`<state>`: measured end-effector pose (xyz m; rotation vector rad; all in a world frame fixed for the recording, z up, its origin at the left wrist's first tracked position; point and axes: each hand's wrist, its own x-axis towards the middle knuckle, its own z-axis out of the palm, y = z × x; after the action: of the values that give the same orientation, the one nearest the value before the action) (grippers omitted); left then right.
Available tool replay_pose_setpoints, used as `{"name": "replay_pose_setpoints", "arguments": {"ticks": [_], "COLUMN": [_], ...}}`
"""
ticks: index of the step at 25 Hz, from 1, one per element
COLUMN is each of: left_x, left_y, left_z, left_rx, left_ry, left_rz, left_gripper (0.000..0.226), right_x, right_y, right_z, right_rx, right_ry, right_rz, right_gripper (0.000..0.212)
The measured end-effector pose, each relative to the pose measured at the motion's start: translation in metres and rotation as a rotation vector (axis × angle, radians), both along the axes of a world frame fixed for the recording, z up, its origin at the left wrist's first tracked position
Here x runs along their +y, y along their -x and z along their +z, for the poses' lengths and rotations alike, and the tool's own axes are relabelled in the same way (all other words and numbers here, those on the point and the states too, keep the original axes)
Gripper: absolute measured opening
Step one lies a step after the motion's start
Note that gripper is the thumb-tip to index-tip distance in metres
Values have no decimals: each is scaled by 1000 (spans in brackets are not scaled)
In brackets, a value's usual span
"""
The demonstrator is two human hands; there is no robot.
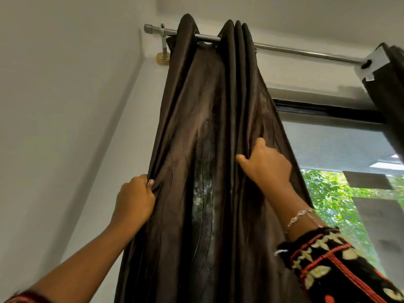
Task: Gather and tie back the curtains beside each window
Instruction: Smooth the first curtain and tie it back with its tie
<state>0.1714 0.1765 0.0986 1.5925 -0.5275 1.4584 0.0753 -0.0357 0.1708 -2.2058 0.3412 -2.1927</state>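
A dark brown curtain (203, 119) hangs by eyelets from a metal rod (295, 51) and is bunched toward the rod's left end. My left hand (134, 199) grips the curtain's left edge, fingers closed on the fabric. My right hand (265, 164) clutches several folds on the curtain's right side, a bracelet on its wrist. A second dark curtain (389, 84) hangs at the far right of the rod, with a white backing showing at its top.
A white wall (65, 106) stands close on the left, meeting the window wall in a corner. The rod's bracket (163, 44) is fixed near that corner. The window (341, 193) is uncovered at the right, with green foliage outside.
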Motion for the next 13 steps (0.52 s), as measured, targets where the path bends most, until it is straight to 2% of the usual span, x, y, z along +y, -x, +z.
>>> {"name": "replay_pose_setpoints", "arguments": {"ticks": [5,13], "left_x": [-22,-74], "left_y": [7,25], "left_z": [-4,3], "left_rx": [23,43], "left_ry": [8,-36], "left_rz": [-20,103], "left_gripper": [23,27], "right_x": [-47,-107], "right_y": [15,9], "right_z": [-25,-45], "right_rx": [174,295], "right_ry": [-60,-20], "right_rz": [-163,-202], "right_gripper": [33,25]}}
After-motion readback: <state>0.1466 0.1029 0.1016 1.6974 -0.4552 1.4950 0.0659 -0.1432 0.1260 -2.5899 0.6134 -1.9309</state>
